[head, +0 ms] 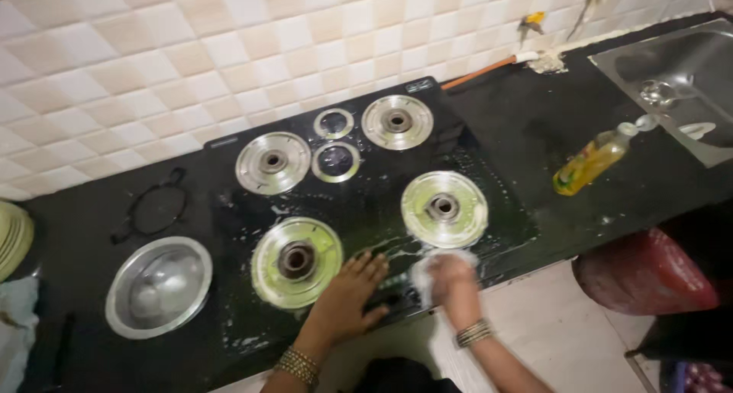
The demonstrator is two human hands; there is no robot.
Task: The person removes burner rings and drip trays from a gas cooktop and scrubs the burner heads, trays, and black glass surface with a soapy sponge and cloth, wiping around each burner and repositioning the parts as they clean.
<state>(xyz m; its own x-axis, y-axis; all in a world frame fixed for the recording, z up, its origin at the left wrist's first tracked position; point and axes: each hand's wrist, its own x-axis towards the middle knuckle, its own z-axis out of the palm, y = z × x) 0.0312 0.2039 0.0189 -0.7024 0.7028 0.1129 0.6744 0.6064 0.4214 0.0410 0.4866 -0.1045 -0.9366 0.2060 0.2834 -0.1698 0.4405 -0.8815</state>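
Currently logging the scene from left to right. At the far left edge, a stack of pale plates (14, 236) sits on the black table (527, 126). Next to it, a steel bowl (158, 286) stands empty, and behind it a black pan support (155, 208) lies flat, off the stove. The glass-top stove (359, 202) has its supports removed; I count four burner plates and two small rings between the rear pair. Soapy streaks and foam cover the front half of the glass.

My left hand (347, 297) lies flat on the front edge of the stove, just right of the front-left burner plate (296, 261), fingers spread and holding nothing; it reads as a brace. My right hand (450, 282) is closed round a white, foamy scrub pad (427, 274), pressed on the glass just below the front-right burner plate (444, 208). The hand is blurred, so I cannot make out the grip in detail.

Further right, a bottle of yellow dish liquid (592, 162) lies on its side near the steel sink (672, 87); a red bag (649, 274) sits below the table edge.

Judgement: the step in hand is scrubbing the front strip of glass. The next move seems to call for working the pad round the burner rims without shifting the plates, keeping the left hand planted.
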